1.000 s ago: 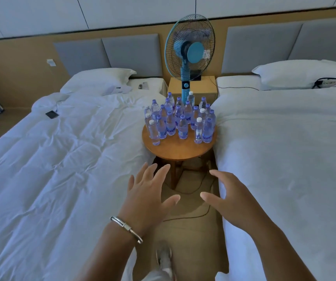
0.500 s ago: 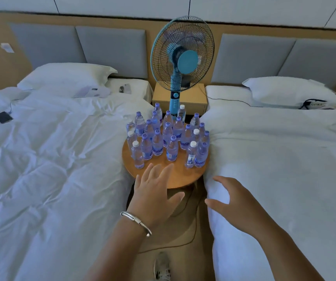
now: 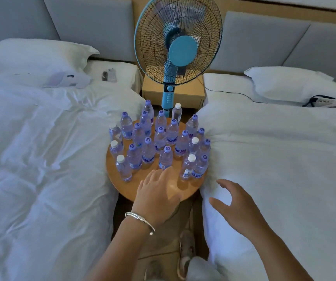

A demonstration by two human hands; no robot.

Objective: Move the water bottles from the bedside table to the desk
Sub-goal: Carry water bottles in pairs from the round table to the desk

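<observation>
1. Room: two beds with white duvets are flanking a narrow aisle, the left bed (image 3: 41,159) and the right bed (image 3: 284,159) each lying against grey padded headboards.
2. Round wooden table (image 3: 134,189): standing in the aisle between the beds, its right edge touching the right duvet.
3. Water bottles (image 3: 159,138): a dense cluster is standing upright on the far and middle parts of the table, most with purple caps, a few with white caps; the near strip of the tabletop is showing bare wood.
4. Nearest middle bottle (image 3: 165,158): purple-capped, standing just beyond the left fingertips.
5. Left hand (image 3: 157,193): reaching over the near part of the table, fingers extended and slightly spread, holding nothing; whether the fingertips are touching that bottle cannot be told. A silver bracelet (image 3: 140,219) is sitting on the wrist.
6. Right hand (image 3: 236,203): hovering over the near left edge of the right bed, fingers loosely spread and gently curved, holding nothing.
7. Blue pedestal fan (image 3: 178,43): standing just beyond the table, in front of a small wooden nightstand (image 3: 191,92).
8. Pillows: one lying at the far end of each bed, left pillow (image 3: 37,55) and right pillow (image 3: 288,84).
</observation>
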